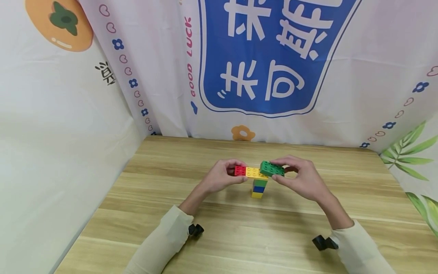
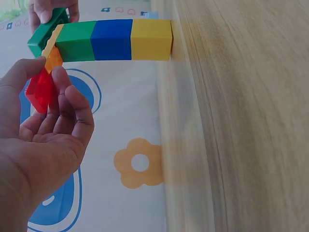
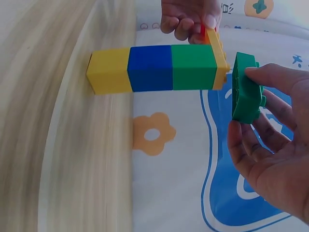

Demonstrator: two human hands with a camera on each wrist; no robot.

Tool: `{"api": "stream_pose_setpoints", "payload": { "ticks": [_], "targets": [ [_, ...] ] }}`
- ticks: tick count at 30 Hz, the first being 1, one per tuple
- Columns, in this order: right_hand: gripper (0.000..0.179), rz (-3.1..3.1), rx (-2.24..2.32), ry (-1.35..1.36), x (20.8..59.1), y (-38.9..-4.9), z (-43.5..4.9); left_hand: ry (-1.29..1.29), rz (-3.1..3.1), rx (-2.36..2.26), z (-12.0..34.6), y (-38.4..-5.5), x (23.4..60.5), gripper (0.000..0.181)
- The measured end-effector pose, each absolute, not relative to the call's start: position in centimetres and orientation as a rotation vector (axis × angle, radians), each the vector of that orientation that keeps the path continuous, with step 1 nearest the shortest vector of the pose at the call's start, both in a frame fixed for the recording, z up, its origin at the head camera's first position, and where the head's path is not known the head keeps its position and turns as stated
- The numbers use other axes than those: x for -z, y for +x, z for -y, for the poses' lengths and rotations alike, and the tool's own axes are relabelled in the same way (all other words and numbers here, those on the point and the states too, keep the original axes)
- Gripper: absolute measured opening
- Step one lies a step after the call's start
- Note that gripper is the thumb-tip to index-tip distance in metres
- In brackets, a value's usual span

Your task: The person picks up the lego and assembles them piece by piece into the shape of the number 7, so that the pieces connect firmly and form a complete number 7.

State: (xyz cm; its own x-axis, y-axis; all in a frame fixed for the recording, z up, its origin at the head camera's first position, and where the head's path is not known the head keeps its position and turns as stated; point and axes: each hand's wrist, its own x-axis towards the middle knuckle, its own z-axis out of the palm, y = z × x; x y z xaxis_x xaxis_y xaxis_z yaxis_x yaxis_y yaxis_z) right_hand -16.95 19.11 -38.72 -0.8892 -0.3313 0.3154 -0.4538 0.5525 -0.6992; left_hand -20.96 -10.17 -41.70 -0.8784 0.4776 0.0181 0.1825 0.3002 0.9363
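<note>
A small tower stands upright on the wooden table: a yellow block (image 1: 257, 195) at the bottom, a blue block (image 2: 112, 39) in the middle and a green block (image 3: 194, 66) above. Across its top lies a flat yellow studded brick (image 1: 252, 172), which reaches out to the left. My left hand (image 1: 219, 177) pinches the red brick (image 1: 240, 170) at that outer end between thumb and fingers. With thumb and fingertips, my right hand (image 1: 304, 179) holds a dark green studded brick (image 3: 246, 87). It is tilted just over the yellow brick's right end, with a narrow gap showing in the right wrist view.
The wood-grain table (image 1: 219, 236) extends around the tower. Behind it hangs a white printed cloth (image 1: 164, 76) with a blue panel, and another white cloth borders the left side. Black straps (image 1: 195, 230) sit at both sleeve cuffs.
</note>
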Motion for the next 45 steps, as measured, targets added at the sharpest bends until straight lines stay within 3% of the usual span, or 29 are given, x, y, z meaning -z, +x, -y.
{"api": "stream_pose_setpoints", "payload": {
  "ticks": [45],
  "targets": [
    [0.032, 2.601, -1.334, 0.877, 38.4, -18.8, -13.6, 0.736, -2.264, -1.632, 10.4, -21.1, 41.9, 0.031]
  ]
}}
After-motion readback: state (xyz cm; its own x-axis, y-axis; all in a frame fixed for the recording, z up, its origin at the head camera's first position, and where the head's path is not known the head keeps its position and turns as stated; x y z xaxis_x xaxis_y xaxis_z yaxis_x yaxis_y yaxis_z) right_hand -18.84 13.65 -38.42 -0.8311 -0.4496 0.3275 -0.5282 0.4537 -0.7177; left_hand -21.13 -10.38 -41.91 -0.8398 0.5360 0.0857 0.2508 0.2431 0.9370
